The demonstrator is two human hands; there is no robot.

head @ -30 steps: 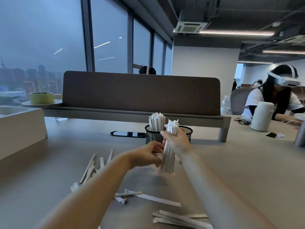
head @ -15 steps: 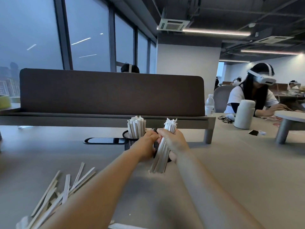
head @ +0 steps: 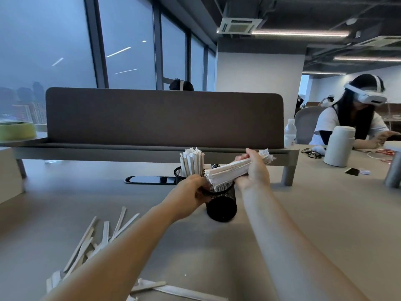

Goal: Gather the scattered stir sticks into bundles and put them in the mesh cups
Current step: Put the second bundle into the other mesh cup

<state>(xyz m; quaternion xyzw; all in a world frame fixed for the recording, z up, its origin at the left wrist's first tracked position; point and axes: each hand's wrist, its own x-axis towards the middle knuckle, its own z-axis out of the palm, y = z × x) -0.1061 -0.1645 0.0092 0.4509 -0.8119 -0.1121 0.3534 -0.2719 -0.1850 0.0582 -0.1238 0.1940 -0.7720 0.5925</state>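
My right hand (head: 253,170) grips a bundle of paper-wrapped stir sticks (head: 230,171), tipped nearly flat with its lower end at the mouth of a black mesh cup (head: 221,203). That cup is tilted toward me, and my left hand (head: 193,192) holds its rim. Behind it a second mesh cup (head: 180,173) stands upright, packed with a bundle of sticks (head: 192,161). Several loose sticks (head: 95,240) lie scattered on the table at the lower left, and a few more sticks (head: 165,290) rest by the bottom edge.
A brown desk divider (head: 165,118) on a low shelf crosses behind the cups. A black cable slot (head: 149,179) sits left of them. At right are a white flask (head: 339,145), glasses, a water bottle (head: 290,132) and a seated person wearing a headset. A green bowl (head: 17,130) is far left.
My left hand took hold of the near cup's rim and tipped it toward me. My right hand swung the bundle from upright to nearly flat, its end now at the cup's mouth.
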